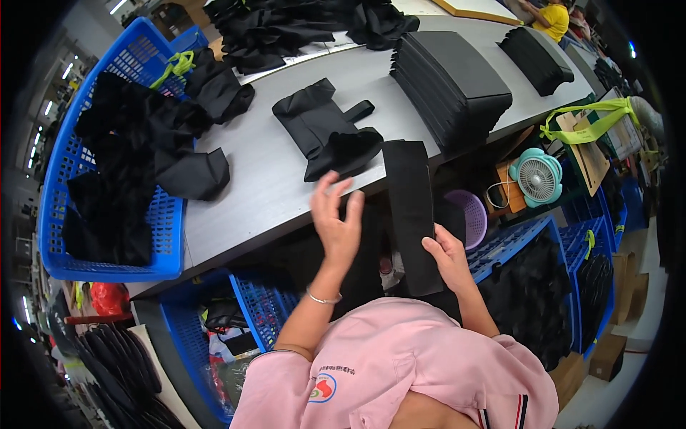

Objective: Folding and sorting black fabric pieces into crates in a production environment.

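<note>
My right hand grips the edge of a long flat black panel, thumb on top. The panel stands out from the table's front edge, its far end near the table top. My left hand is raised with fingers apart and nothing in it, slightly blurred. Just beyond its fingertips lies a folded black fabric piece with a short strap loop, on the grey table. A tall stack of black panels stands behind the held panel, to the right.
A blue plastic basket heaped with black fabric pieces stands at the left. More black fabric lies at the back. A smaller black stack is at the far right. Right of me are a teal fan, a purple basket and blue crates.
</note>
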### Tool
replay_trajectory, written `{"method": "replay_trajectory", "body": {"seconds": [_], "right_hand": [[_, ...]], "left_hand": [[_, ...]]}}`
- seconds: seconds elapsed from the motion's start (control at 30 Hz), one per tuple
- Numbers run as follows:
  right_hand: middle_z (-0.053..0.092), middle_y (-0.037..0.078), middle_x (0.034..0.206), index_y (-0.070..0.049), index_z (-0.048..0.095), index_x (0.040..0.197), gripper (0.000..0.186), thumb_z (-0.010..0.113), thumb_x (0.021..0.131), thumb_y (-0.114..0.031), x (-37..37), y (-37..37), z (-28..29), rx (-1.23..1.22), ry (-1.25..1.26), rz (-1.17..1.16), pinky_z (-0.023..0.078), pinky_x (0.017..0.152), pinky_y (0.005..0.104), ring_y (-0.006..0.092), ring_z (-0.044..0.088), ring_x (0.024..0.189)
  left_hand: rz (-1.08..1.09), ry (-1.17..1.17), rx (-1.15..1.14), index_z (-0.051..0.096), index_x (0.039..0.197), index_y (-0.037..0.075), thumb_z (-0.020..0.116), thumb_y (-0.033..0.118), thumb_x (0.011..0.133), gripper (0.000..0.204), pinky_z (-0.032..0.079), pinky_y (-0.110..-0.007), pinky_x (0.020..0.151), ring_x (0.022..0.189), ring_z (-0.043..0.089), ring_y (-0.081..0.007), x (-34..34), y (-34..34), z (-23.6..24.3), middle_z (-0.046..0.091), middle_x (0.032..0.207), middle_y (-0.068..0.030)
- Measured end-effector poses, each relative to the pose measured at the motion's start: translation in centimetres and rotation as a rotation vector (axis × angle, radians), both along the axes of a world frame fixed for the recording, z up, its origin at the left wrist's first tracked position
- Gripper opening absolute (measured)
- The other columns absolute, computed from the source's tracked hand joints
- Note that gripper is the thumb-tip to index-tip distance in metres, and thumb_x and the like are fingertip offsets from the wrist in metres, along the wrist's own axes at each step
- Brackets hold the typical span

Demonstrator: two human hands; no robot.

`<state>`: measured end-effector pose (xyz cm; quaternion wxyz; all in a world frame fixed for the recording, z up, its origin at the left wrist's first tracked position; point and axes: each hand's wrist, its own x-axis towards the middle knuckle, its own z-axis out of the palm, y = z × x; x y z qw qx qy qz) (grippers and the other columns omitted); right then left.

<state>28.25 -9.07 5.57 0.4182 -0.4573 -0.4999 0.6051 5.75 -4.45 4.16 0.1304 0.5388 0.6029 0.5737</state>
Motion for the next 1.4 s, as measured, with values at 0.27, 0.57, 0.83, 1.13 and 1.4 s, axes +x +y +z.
{"method": "replay_trajectory", "body": {"seconds": [0.27,0.57,0.83,1.13,1.4], "right_hand": [[0.069,0.009,0.108,0.001,0.057,0.130,0.035,0.057,0.099,-0.014,0.3,3.2,0.2,0.120,-0.264,0.136,0.051,0.085,0.0264,0.0117,0.064,0.096],[0.065,0.024,0.075,-0.001,0.058,0.123,0.035,0.061,0.094,-0.020,-3.6,8.1,-1.2,0.380,-0.696,0.100,0.051,0.068,0.0498,0.0446,0.064,0.075],[0.068,0.022,0.086,-0.001,0.056,0.128,0.037,0.060,0.095,-0.017,-4.2,4.9,-0.5,0.504,-0.694,0.144,0.052,0.067,0.0468,0.0399,0.066,0.076],[0.068,0.019,0.088,0.000,0.055,0.129,0.036,0.057,0.096,-0.015,-5.8,6.5,0.2,0.648,-0.642,0.060,0.052,0.063,0.0457,0.0391,0.065,0.073],[0.060,0.009,0.073,0.002,0.054,0.133,0.058,0.063,0.076,-0.004,-5.6,3.5,0.9,0.834,-1.169,0.081,0.052,0.049,0.0313,0.0210,0.065,0.054]], "left_hand": [[-0.125,0.607,-0.109,0.073,0.101,0.004,0.072,0.004,0.081,0.021,0.048,-0.038,0.092,0.107,0.058,-0.0298,-7.5,7.7,-0.9,0.066,0.114,-0.0092],[-0.002,0.753,0.229,0.074,0.108,0.009,0.063,-0.009,0.073,0.042,0.051,-0.034,0.074,0.083,0.058,-0.0256,-8.6,8.5,2.6,0.066,0.106,-0.0046],[0.013,0.948,0.014,0.074,0.110,0.011,0.060,-0.010,0.072,0.045,0.053,-0.035,0.071,0.084,0.056,-0.0248,-11.4,7.2,3.1,0.063,0.126,-0.0016],[-0.153,1.053,0.045,0.056,0.137,0.007,0.054,-0.013,0.074,0.067,0.053,-0.033,0.067,0.076,0.054,-0.0235,-9.5,5.4,6.1,0.055,0.141,-0.0023],[-0.424,1.002,0.111,0.056,0.137,0.005,0.056,-0.008,0.073,0.065,0.053,-0.031,0.064,0.073,0.053,-0.0222,-4.3,3.2,6.7,0.055,0.142,-0.0049]]}}
